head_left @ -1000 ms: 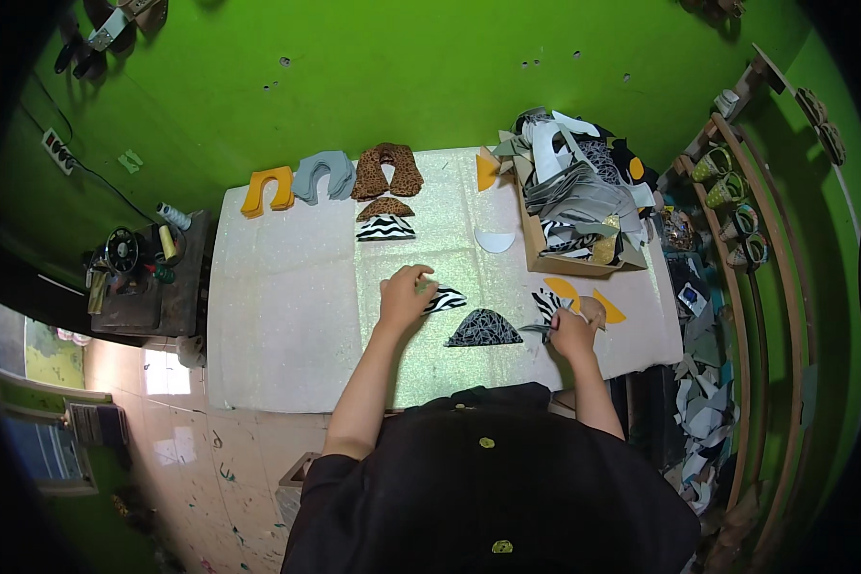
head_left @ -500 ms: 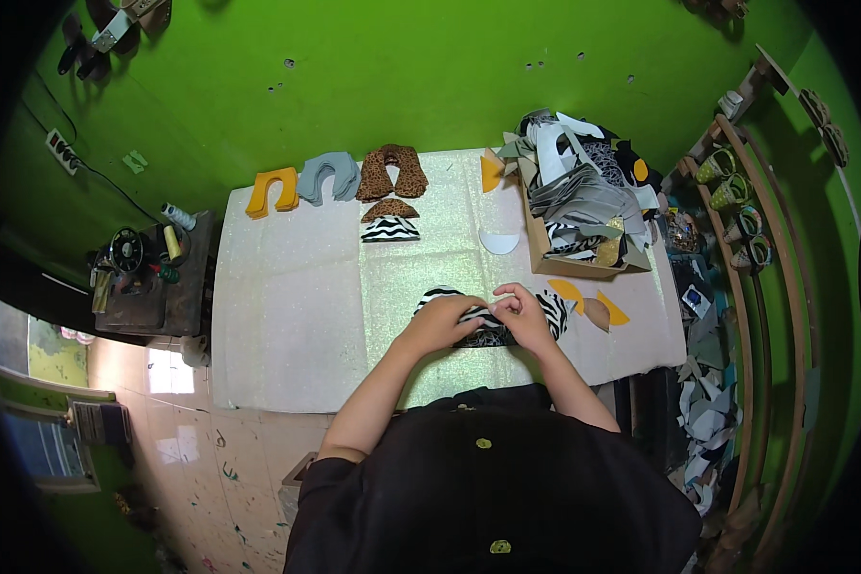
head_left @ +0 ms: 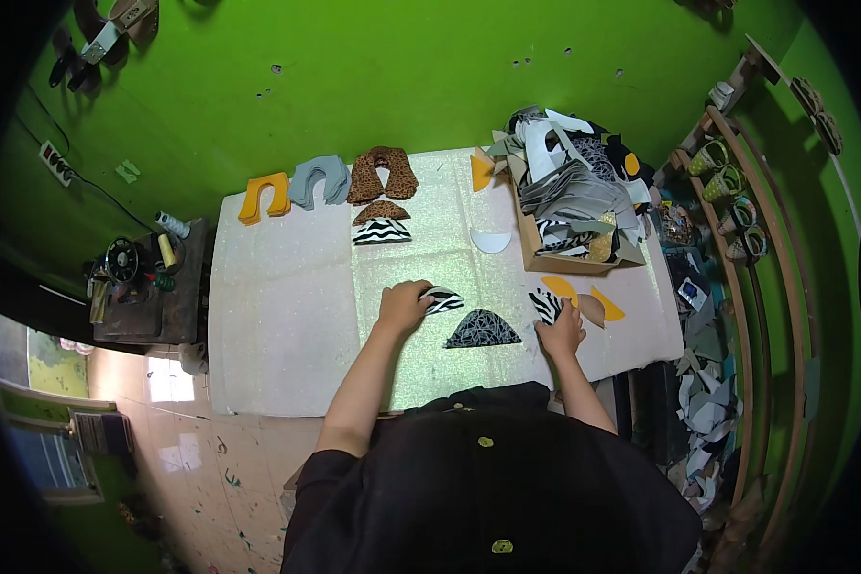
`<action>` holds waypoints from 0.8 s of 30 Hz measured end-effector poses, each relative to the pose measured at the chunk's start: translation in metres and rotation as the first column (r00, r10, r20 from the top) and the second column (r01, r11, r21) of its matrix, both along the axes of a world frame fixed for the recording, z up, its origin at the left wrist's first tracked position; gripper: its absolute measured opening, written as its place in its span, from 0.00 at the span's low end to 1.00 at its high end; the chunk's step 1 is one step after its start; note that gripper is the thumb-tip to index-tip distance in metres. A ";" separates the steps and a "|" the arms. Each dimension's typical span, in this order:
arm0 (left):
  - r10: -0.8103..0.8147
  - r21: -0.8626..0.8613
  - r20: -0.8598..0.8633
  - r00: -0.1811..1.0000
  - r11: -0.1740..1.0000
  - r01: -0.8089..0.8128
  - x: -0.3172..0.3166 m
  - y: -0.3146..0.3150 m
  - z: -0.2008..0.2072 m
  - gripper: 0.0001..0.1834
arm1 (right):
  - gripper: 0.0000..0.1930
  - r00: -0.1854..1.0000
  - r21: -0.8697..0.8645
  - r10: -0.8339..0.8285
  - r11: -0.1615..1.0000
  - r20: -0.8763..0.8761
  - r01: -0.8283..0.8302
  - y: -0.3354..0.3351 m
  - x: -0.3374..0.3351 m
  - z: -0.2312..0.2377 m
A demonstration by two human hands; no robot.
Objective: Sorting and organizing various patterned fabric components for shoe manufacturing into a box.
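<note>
My left hand is closed on the edge of a zebra-print half-round piece. On the other side, my right hand grips another zebra-print piece, next to yellow and brown cut pieces. A dark half-round piece with a fine light pattern lies on the pale table cover between my hands, touched by neither. Beyond my left hand rest a zebra-print half-round stack and a leopard-print half-round stack.
Leopard, grey and yellow U-shaped stacks line the far edge. A cardboard box overflows with scraps at the back right. A white half-round lies left of it. A sewing machine stands at left, a wooden rack at right.
My hands were together over the zebra-print pieces and the dark one. They have moved apart, each with a zebra-print piece, and the dark piece now lies uncovered between them.
</note>
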State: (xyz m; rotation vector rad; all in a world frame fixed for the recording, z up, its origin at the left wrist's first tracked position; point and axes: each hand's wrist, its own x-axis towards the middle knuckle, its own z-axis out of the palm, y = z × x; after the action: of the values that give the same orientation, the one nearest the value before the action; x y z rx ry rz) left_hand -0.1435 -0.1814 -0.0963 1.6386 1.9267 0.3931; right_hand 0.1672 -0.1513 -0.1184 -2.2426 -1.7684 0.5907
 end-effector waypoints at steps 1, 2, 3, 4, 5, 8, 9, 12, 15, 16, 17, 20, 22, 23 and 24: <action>-0.017 0.052 -0.105 0.994 0.998 0.022 0.003 -0.002 0.000 0.20 | 0.41 1.000 -0.002 -0.003 1.000 0.000 0.003 0.001 0.001 -0.001; -0.025 0.105 -0.210 0.977 0.993 0.048 0.004 -0.005 0.002 0.22 | 0.41 1.000 0.005 -0.012 1.000 -0.012 0.012 0.004 0.002 -0.001; -0.024 0.105 -0.212 0.977 0.993 0.047 0.004 -0.007 -0.002 0.22 | 0.40 1.000 0.013 -0.020 1.000 -0.024 0.020 0.006 0.004 -0.003; -0.025 0.161 -0.173 0.985 0.985 0.053 0.003 -0.009 -0.010 0.24 | 0.40 1.000 0.013 -0.019 1.000 -0.025 0.019 0.007 0.006 -0.008; -0.031 0.218 -0.133 0.991 0.974 0.059 0.006 -0.009 -0.009 0.27 | 0.39 0.998 0.019 -0.048 0.999 -0.051 0.049 0.009 0.009 -0.012; -0.071 0.250 -0.160 0.985 0.962 0.110 0.009 -0.014 -0.006 0.30 | 0.36 0.994 -0.033 -0.065 0.998 -0.090 0.063 0.015 0.022 -0.017; -0.068 0.249 -0.159 0.985 0.962 0.107 0.008 -0.015 -0.008 0.30 | 0.35 0.993 -0.090 -0.053 0.995 -0.104 0.044 0.015 0.023 -0.016; -0.115 0.165 -0.085 0.990 0.978 0.128 0.005 -0.014 -0.015 0.34 | 0.29 0.996 0.127 -0.066 0.990 0.052 0.059 0.007 0.014 -0.015; -0.144 0.217 -0.067 0.987 0.964 0.156 0.006 -0.017 -0.013 0.38 | 0.24 0.999 0.154 -0.007 0.988 -0.036 0.013 0.006 0.015 -0.012; -0.110 0.239 -0.051 0.993 0.964 0.119 0.008 -0.019 -0.011 0.39 | 0.24 0.999 0.154 -0.007 0.988 -0.036 0.012 0.005 0.014 -0.011; -0.075 0.262 -0.035 0.997 0.962 0.081 0.011 -0.019 -0.005 0.40 | 0.21 0.993 0.169 0.023 0.986 -0.117 -0.003 0.005 0.011 -0.006; -0.083 0.354 0.019 0.996 0.933 0.071 0.022 -0.014 0.017 0.40 | 0.16 0.939 0.292 0.135 0.956 -0.316 -0.039 0.009 0.005 0.002; -0.096 0.408 0.002 0.995 0.909 0.087 0.031 -0.013 0.035 0.39 | 0.16 0.722 0.191 0.269 0.963 -0.637 -0.191 0.009 -0.013 0.033; -0.199 0.447 0.029 0.980 0.879 0.165 0.036 -0.010 0.043 0.37 | 0.16 0.709 0.295 0.400 0.915 -0.581 -0.274 0.009 -0.020 0.039; -0.294 0.486 0.050 0.955 0.842 0.233 0.039 -0.008 0.051 0.36 | 0.16 0.652 0.320 0.466 0.885 -0.597 -0.339 0.008 -0.034 0.054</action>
State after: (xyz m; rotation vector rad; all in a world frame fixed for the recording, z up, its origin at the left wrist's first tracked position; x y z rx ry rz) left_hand -0.1045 -0.1892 -0.0454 2.1027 1.5535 0.8883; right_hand 0.1333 -0.1435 -0.0648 -1.2397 -1.8069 1.0994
